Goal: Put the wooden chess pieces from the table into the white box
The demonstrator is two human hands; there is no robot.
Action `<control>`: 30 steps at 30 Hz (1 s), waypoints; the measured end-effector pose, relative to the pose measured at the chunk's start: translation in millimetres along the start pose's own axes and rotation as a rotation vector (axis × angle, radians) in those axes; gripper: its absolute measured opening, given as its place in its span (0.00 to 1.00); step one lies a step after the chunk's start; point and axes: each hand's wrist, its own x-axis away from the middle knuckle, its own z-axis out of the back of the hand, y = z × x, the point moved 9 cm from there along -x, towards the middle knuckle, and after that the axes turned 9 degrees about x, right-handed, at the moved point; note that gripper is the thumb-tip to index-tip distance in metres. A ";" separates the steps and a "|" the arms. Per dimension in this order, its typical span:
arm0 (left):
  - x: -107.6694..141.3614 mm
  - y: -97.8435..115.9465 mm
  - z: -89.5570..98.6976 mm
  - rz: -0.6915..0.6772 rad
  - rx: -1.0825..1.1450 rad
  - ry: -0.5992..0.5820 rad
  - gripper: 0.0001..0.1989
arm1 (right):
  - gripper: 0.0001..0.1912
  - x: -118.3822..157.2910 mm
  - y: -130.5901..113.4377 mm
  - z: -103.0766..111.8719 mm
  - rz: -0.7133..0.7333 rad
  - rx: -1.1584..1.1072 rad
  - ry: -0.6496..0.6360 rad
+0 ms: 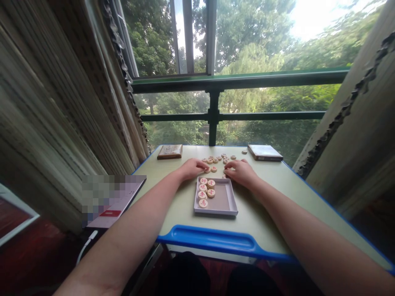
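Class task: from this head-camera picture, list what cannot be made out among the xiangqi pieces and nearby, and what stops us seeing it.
Head view:
Anything beneath the left hand or right hand: hidden by those hands.
Characters on the far wooden xiangqi pieces: too small.
Upper part of the sheet of paper: blurred by pixelation.

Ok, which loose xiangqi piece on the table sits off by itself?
The xiangqi piece at far right, just left of the flat case. The other loose pieces bunch together by the left hand and right hand.
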 end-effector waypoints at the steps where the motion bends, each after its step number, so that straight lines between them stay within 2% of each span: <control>1: 0.0 0.8 -0.8 -0.007 0.007 -0.010 0.12 | 0.10 0.3 2.2 0.6 -0.024 -0.001 -0.001; 7: -0.6 -1.1 1.2 0.005 0.001 0.034 0.12 | 0.16 2.5 8.8 8.3 -0.100 -0.077 0.069; 13: -1.9 -4.9 3.9 0.020 0.034 0.089 0.13 | 0.09 0.8 11.5 4.7 -0.123 -0.207 0.051; 19: -2.0 -5.6 7.0 0.018 -0.028 0.086 0.12 | 0.11 7.9 2.9 18.4 -0.118 -0.421 0.130; 24: 1.6 -4.4 9.3 0.027 0.011 0.095 0.12 | 0.13 13.7 -8.6 19.7 -0.053 -0.676 0.030; 27: 2.8 -3.7 10.9 0.042 0.005 0.126 0.13 | 0.11 15.2 -2.4 23.1 -0.123 -0.784 0.018; 30: 3.3 4.6 15.2 -0.020 -0.054 0.184 0.12 | 0.09 16.6 4.3 23.8 -0.225 -0.925 0.004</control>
